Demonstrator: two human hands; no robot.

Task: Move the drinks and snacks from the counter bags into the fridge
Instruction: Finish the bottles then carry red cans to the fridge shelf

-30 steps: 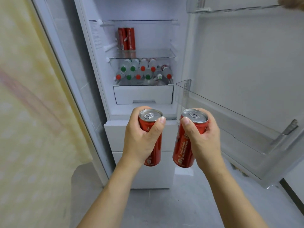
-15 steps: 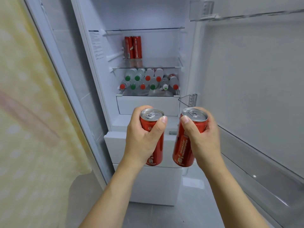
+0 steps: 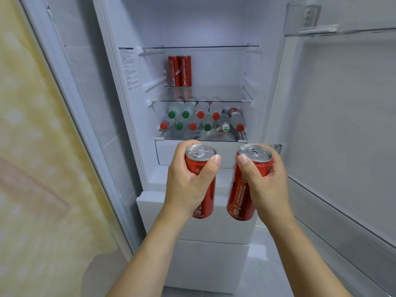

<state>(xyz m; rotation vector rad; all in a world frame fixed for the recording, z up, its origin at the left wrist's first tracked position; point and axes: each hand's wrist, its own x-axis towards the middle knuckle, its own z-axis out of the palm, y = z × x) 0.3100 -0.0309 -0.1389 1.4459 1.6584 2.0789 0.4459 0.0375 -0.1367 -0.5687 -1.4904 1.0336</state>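
Both grips full: left hand (image 3: 188, 181) wraps one slim red aluminium can (image 3: 202, 185), right hand (image 3: 265, 181) another slim red aluminium can (image 3: 241, 189), held upright in front of the open white fridge (image 3: 120, 103).

Cans sit at drawer height, below the glass shelf (image 3: 214, 94) w/ two matching red cans (image 3: 180, 71) standing at its back left; capped clear plastic bottles (image 3: 201, 118) lie stacked on the level under it. Risk, imo: loading both at once, a rim clips the shelf edge, or a new can nudges the standing pair & tips them.
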